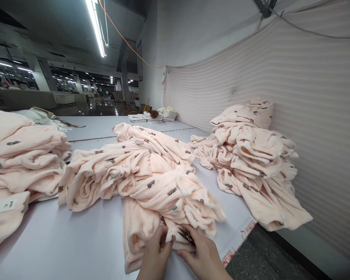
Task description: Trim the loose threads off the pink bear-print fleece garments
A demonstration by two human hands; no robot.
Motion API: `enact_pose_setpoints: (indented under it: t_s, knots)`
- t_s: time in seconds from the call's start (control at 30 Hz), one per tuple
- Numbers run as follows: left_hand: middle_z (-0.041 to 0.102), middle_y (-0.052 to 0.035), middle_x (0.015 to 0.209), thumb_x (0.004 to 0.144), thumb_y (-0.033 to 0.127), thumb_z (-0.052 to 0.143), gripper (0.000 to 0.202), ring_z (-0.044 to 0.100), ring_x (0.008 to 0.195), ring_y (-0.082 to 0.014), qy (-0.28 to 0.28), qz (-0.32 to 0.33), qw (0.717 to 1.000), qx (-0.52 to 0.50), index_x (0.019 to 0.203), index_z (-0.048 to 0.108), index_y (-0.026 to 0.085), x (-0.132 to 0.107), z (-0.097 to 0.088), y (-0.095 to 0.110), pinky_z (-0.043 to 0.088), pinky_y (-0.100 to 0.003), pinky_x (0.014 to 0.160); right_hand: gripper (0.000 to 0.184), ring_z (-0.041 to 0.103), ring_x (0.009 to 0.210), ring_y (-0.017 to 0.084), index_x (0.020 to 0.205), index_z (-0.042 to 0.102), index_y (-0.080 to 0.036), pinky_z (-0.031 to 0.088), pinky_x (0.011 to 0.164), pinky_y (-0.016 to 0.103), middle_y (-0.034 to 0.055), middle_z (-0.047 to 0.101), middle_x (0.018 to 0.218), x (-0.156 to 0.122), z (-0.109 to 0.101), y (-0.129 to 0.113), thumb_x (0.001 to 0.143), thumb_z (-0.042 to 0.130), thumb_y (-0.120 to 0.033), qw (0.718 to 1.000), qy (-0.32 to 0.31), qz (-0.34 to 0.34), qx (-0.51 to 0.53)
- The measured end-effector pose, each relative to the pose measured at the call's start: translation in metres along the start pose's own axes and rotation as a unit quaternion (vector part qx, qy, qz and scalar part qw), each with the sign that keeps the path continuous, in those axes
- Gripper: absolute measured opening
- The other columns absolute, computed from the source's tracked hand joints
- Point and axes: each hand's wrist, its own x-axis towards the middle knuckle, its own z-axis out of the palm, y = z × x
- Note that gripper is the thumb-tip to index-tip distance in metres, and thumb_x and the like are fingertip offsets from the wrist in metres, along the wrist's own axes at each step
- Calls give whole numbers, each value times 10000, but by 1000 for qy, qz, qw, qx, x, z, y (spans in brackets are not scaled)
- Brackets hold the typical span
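A pale pink fleece garment [166, 194] with small brown bear prints lies crumpled across the middle of the table, its near part reaching toward me. At that near edge my left hand [156, 251] pinches a fold of the cloth between thumb and fingers. Just to the right, my right hand [202, 252] holds a pair of dark thread snips [186, 235], with the blades pointing up and left over the fabric. The snips' lower part is hidden by my fingers.
Pink garments are piled at left [26, 163], one with a white XL label [8, 205], and at right [253, 155]. White stacks [166, 114] stand at the back of the pale table [76, 241]. A striped cloth curtain [317, 97] hangs along the right side.
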Motion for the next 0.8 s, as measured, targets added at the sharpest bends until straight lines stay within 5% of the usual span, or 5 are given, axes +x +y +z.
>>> enact_pose_setpoints:
  t_s: [0.13, 0.4, 0.57, 0.67, 0.8]
  knots:
    - [627, -16, 909, 733, 341, 614, 215, 546, 962, -234, -3, -14, 990, -142, 911, 557, 235, 5, -4, 0, 400, -296, 855, 252, 643, 898, 218, 989, 686, -241, 452, 782, 291, 37, 713, 929, 13, -4, -12, 799, 542, -160, 999, 36, -10, 21]
    - [733, -59, 879, 755, 296, 504, 253, 615, 970, -258, -101, -109, 926, -347, 894, 679, 177, 21, -32, 19, 436, -363, 882, 207, 633, 858, 241, 896, 650, -204, 420, 706, 300, 44, 700, 873, 67, -21, -38, 779, 495, -133, 995, 97, -2, 23]
    - [736, -65, 977, 801, 270, 503, 282, 566, 1106, -258, -132, -132, 878, -441, 956, 702, 143, 24, -38, 30, 384, -348, 975, 200, 649, 909, 232, 971, 681, -250, 452, 769, 298, 22, 714, 959, 55, -24, -36, 787, 610, -285, 998, 42, -9, 35]
    - [727, -65, 1012, 845, 274, 453, 319, 536, 1145, -261, -139, -132, 876, -443, 990, 701, 134, 23, -38, 26, 374, -357, 982, 277, 639, 975, 246, 1073, 681, -272, 451, 827, 322, 44, 707, 1043, 44, -25, -40, 811, 604, -322, 999, 13, -27, 28]
    - [706, -48, 1069, 884, 265, 429, 324, 512, 1161, -239, -150, -112, 880, -436, 1051, 682, 152, 21, -40, 26, 348, -340, 1001, 219, 659, 915, 246, 956, 735, -256, 464, 787, 326, 40, 742, 940, 48, -22, -42, 865, 544, -311, 999, 3, -25, 44]
